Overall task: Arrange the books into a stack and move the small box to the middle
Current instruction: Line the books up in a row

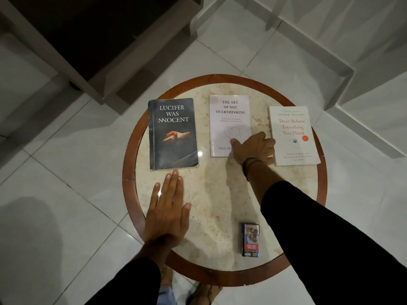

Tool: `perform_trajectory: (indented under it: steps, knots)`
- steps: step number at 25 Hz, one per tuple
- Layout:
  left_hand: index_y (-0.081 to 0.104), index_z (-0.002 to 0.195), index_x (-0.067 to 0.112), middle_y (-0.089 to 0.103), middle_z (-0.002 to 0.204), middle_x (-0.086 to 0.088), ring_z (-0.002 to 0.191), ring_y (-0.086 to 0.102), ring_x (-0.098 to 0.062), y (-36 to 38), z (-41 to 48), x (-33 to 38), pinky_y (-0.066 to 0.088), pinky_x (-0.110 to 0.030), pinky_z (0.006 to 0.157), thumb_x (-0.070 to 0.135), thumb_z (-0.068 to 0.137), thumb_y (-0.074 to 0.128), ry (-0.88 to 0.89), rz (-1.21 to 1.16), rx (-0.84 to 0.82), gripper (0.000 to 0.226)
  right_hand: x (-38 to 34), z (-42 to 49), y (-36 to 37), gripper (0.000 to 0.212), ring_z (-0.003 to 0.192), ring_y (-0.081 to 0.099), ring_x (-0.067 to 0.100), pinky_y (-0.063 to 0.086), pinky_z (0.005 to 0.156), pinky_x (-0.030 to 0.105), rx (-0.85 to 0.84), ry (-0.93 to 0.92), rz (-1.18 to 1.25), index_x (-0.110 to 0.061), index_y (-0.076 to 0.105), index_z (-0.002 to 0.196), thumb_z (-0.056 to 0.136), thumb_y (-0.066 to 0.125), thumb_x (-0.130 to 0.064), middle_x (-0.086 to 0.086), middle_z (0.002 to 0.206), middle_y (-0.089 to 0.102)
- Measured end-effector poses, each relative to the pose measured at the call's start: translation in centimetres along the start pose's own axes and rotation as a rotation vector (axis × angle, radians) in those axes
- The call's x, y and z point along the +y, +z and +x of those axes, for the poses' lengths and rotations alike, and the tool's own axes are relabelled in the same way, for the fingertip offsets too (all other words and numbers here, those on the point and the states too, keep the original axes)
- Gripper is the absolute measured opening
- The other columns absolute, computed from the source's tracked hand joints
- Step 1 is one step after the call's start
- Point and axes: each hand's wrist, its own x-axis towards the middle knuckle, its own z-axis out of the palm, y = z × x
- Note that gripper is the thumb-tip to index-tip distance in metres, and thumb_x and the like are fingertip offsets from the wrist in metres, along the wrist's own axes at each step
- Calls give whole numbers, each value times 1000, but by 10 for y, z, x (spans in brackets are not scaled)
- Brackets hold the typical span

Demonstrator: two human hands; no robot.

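Observation:
Three books lie side by side across the far half of a round table. A dark book is on the left, a pale pink book in the middle, a white book on the right. My right hand rests on the pink book's lower right corner, thumb on the cover, fingers at its right edge. Just below the dark book, my left hand lies flat and open on the tabletop, fingertips almost touching it. A small box stands near the front edge, beside my right forearm.
The table has a brown wooden rim and a pale marbled top, standing on glossy white floor tiles. A dark piece of furniture sits at the back left, and white wall bases run along the back right. My feet show under the table's near edge.

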Motion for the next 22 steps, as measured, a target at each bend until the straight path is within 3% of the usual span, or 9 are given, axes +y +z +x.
perform_trajectory:
  steps: [5, 8, 11, 14, 16, 19, 22]
  knots:
    - [26, 169, 15, 22, 179, -7, 166, 21, -30, 0, 0, 0, 20, -55, 134, 51, 108, 19, -1, -3, 0, 71, -7, 14, -2, 76, 136, 47, 38, 36, 112, 51, -124, 58, 133, -11, 42, 143, 88, 78, -48, 14, 143, 56]
    - [24, 169, 15, 19, 180, -7, 166, 20, -30, 2, 0, -1, 22, -56, 133, 50, 108, 20, -3, 5, -8, 70, -9, 14, -3, 72, 137, 43, 38, 39, 110, 47, -129, 37, 66, -10, 46, 143, 89, 77, -46, 16, 145, 47]
    - [22, 170, 16, 18, 180, -8, 166, 20, -31, 2, 0, -1, 22, -56, 133, 51, 108, 22, 1, 21, -25, 71, -12, 10, 2, 67, 135, 46, 38, 45, 112, 45, -115, -23, 75, -6, 40, 142, 92, 75, -32, 19, 144, 43]
    - [21, 170, 17, 17, 181, -8, 166, 19, -32, 2, 0, -2, 22, -56, 133, 52, 108, 23, -1, 35, -41, 72, -17, 10, 2, 81, 131, 53, 38, 49, 111, 47, -159, 92, 344, -8, 32, 143, 83, 84, -22, 19, 143, 50]
    - [21, 170, 17, 16, 181, -7, 166, 19, -32, 3, 0, -2, 22, -56, 134, 54, 108, 25, -3, 40, -47, 72, -10, 13, -7, 82, 126, 60, 36, 52, 109, 47, -179, 124, 427, -9, 41, 141, 75, 89, -23, 13, 134, 63]
    - [20, 170, 18, 17, 181, -7, 166, 20, -32, 2, 0, -3, 21, -56, 134, 54, 108, 25, 2, 35, -46, 72, 6, 18, -25, 31, 110, 72, 33, 59, 96, 43, -154, -40, 428, -16, 72, 113, 84, 79, -25, 6, 110, 76]
    - [23, 169, 16, 22, 179, -8, 165, 24, -32, 0, 0, -2, 20, -54, 133, 54, 108, 29, 10, 46, -42, 72, 15, 6, -40, 25, 102, 76, 30, 64, 90, 49, -164, -138, 561, -19, 77, 119, 95, 68, -16, 5, 113, 79]
